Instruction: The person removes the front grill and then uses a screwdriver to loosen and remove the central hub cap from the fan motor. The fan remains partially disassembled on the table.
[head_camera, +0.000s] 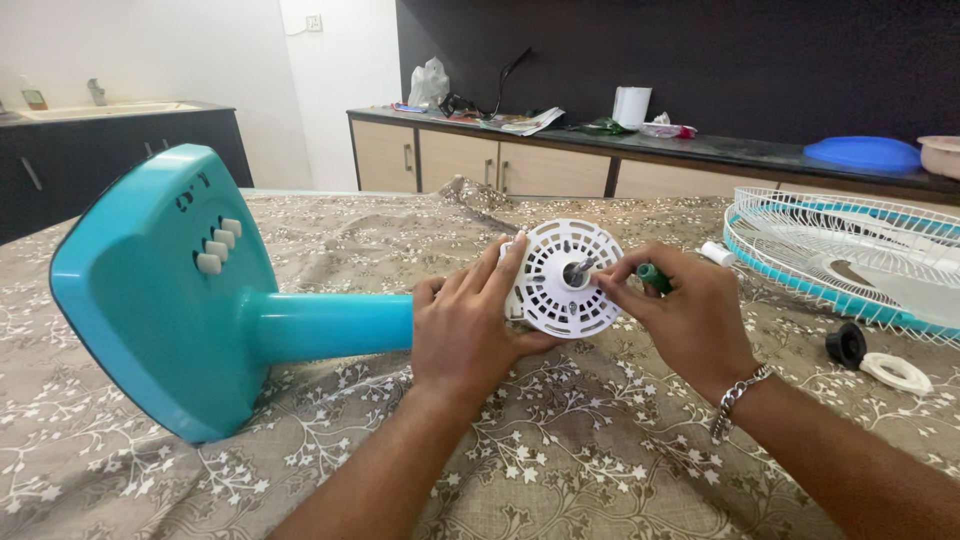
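Note:
A turquoise fan stand lies on its side, its square base at the left with several white buttons and its pole running right. At the pole's end sits the white motor housing, its slotted round face and metal shaft toward me. My left hand grips the housing from the left. My right hand holds a green-handled screwdriver whose tip meets the housing near the shaft.
A floral cloth covers the table. At the right lie a white wire fan guard with a turquoise rim, a black cap and a white ring. A cluttered counter runs along the back wall.

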